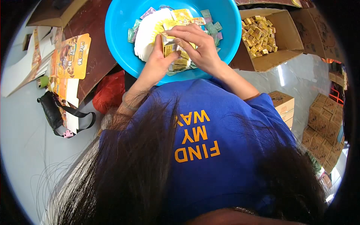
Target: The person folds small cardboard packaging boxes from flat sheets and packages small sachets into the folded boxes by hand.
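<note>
My left hand [155,64] holds a small yellow-and-white carton [170,48] upright between thumb and fingers, over a blue plastic basin [116,37]. The bent fingers of my right hand [200,47] press on the top of that same carton; its upper edge is partly covered by them. Below and behind the hands, a fanned stack of white card pieces [147,35] lies in the basin beside yellow printed cards [181,15]. Small green and purple clear packets [216,27] lie around the cards.
At the right, an open cardboard box [288,37] contains many small gold boxes [258,35]. Flat yellow printed cartons [71,56], a black bag [50,110] and a red bag [109,92] are at the left. Stacked brown cartons [324,125] stand on the floor at right.
</note>
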Motion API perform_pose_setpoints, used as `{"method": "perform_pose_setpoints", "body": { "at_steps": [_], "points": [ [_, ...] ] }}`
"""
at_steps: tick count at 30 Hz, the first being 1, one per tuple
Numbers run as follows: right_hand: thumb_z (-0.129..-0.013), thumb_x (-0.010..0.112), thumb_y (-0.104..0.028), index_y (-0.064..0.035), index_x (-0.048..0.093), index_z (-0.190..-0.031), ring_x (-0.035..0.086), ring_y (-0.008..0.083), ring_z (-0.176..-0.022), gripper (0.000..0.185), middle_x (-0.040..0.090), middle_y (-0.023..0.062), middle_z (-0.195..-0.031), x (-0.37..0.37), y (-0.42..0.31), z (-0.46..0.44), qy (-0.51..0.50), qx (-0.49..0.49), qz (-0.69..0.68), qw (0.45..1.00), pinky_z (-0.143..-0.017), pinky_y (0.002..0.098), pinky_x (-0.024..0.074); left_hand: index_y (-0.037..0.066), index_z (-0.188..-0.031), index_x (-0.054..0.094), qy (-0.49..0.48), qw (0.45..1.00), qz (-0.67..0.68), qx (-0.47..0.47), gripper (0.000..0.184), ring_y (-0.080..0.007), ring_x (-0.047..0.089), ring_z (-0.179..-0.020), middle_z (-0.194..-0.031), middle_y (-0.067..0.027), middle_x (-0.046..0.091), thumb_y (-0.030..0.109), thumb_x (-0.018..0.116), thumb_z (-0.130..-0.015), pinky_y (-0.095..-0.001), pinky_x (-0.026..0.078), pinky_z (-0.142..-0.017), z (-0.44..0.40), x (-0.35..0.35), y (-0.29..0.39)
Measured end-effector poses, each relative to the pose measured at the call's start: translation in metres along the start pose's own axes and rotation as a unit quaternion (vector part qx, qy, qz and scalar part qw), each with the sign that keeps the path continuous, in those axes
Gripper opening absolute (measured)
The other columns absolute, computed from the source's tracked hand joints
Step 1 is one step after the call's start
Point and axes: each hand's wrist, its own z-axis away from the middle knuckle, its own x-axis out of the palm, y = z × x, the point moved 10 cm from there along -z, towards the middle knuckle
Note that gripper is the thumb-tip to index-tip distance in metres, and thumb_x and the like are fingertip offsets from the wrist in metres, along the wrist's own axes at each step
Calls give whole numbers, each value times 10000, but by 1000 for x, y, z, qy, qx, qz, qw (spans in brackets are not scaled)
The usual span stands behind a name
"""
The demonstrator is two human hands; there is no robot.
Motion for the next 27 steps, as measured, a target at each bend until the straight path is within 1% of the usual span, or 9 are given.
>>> {"method": "perform_pose_setpoints", "body": {
  "at_steps": [4,5,9,14,20,24,25,27],
  "points": [
    [-897,659,-41,-48,728,-1155,587,210,-985,267,693,89,-1158,4,-19,-2,-42,-68,38,996,-923,346,451,86,-1432,315,-2,998,-10,69,603,-240,561,-1152,-1308,-165,501,-3,627,-924,-312,504,-920,-1,3,17],
    [-897,659,-41,-48,728,-1155,587,210,-985,267,693,89,-1158,4,-18,-2,-41,-68,38,996,-923,346,451,86,-1432,315,-2,998,-11,68,603,-240,561,-1152,-1308,-165,501,-3,627,-924,-312,504,-920,-2,4,16],
    [-869,694,-43,-65,747,-1100,584,194,-974,238,712,42,-1144,0,-3,1,6,-12,-19,1000,-872,317,491,117,-1403,317,39,990,-79,110,603,-249,578,-1120,-1258,-172,517,-8,641,-911,-328,518,-903,-4,7,21],
    [-847,713,-38,-70,756,-1073,581,195,-997,232,715,27,-1134,1,-1,1,41,5,-18,999,-892,320,483,134,-1413,301,64,978,-145,139,644,-246,602,-1064,-1242,-177,523,-41,637,-892,-331,536,-866,-8,6,31],
    [-829,723,-1,-69,764,-1047,581,212,-1034,232,713,62,-1109,5,5,9,27,32,-53,998,-929,336,472,132,-1406,305,64,988,-107,96,661,-238,617,-1022,-1236,-177,529,-89,618,-868,-323,549,-833,-10,0,21],
    [-817,739,-24,-68,772,-1011,575,215,-1049,202,695,72,-1151,0,-9,4,40,-70,37,996,-926,333,476,139,-1440,324,55,995,-33,78,714,-249,569,-1152,-1308,-161,498,-108,623,-841,-309,523,-935,-6,1,26],
    [-817,739,-24,-68,772,-1011,575,215,-1049,202,695,72,-1151,-3,-9,2,43,-70,37,996,-926,333,476,139,-1440,324,53,995,-34,78,714,-249,569,-1152,-1308,-161,498,-108,623,-841,-309,523,-935,-6,1,27],
    [-812,745,-44,-77,749,-1075,574,225,-1065,265,679,68,-1188,-5,-19,-2,13,-114,104,988,-952,347,464,141,-1468,282,47,998,0,50,757,-236,593,-1083,-1264,-172,518,-106,627,-841,-306,537,-887,-7,1,19]
  ]
}}
